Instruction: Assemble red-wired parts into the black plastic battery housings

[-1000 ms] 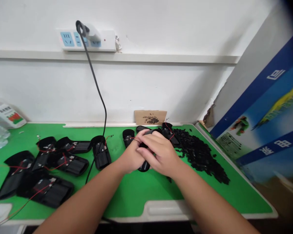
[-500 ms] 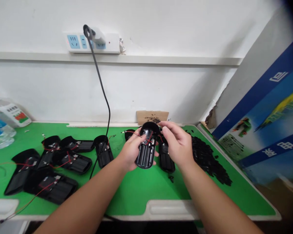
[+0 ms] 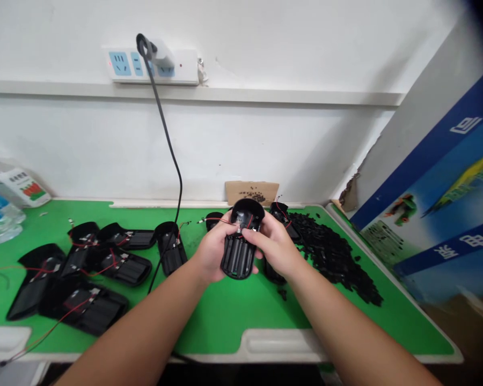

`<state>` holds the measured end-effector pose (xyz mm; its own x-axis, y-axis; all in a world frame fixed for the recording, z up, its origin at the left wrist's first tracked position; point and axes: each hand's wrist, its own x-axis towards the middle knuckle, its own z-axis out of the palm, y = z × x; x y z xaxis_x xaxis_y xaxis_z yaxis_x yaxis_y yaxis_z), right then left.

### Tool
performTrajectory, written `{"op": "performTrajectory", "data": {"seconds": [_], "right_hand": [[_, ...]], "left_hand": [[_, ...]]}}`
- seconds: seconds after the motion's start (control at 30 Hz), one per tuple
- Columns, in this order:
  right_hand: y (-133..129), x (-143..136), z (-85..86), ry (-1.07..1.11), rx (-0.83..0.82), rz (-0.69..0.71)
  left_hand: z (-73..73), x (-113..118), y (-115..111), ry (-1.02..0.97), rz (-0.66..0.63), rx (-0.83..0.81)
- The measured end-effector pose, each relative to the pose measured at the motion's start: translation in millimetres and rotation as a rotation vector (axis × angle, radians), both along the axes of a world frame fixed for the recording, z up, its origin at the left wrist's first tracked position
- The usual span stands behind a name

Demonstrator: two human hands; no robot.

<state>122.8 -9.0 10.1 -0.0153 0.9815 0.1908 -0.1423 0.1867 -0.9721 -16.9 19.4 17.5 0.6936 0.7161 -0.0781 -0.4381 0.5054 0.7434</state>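
A black plastic housing (image 3: 239, 259) with a ribbed lower part, a curved hood on top and red wires inside is held up over the green table. My left hand (image 3: 216, 249) grips it from the left side, thumb on its inner face. From the right, my right hand (image 3: 277, 241) is closed on the same housing, its thumb pressed near the wires and a small white part at the middle. A wire with a pale end (image 3: 203, 220) sticks out to the left. Another black housing (image 3: 274, 272) lies behind my right hand, partly hidden.
Several similar housings (image 3: 82, 305) with red wires lie on the left of the green table (image 3: 209, 321). A heap of small black parts (image 3: 342, 257) spreads at right. Cardboard (image 3: 235, 191) with tiny dark pieces stands behind. A black cable (image 3: 167, 134) hangs from the power strip (image 3: 185, 67).
My right hand has moved left and down from the hood's right edge onto the housing, thumb now at its middle. The housing stays in my left hand, nearly in place.
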Motion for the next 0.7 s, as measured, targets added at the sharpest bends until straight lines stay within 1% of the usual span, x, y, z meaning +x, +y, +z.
{"op": "performTrajectory", "data": {"seconds": [0.13,0.27,0.5,0.57,0.63,0.7], "right_hand": [[-0.4,-0.9,-0.2,0.02,-0.018,0.0],[-0.6,-0.4,-1.9,0.052,-0.032,0.009],[2.4,-0.1,-5.2,-0.002,0.038,-0.083],[3.2,-1.3,-6.6,0.012,0.129,-0.195],[3.3,-1.1,-8.1,0.004,0.294,-0.361],[2.4,1.0,-8.7,-0.09,0.471,-0.499]], "left_hand": [[-0.9,-2.8,-0.6,-0.062,-0.018,0.055],[-1.2,-2.8,-1.7,-0.041,-0.017,0.115],[-1.3,-2.5,-3.0,-0.005,-0.018,0.202],[-1.6,-2.9,-3.0,-0.008,0.008,0.238],[-2.1,-3.0,-2.6,-0.01,0.055,0.271],[-3.1,-2.2,-1.7,-0.002,0.123,0.292]]}}
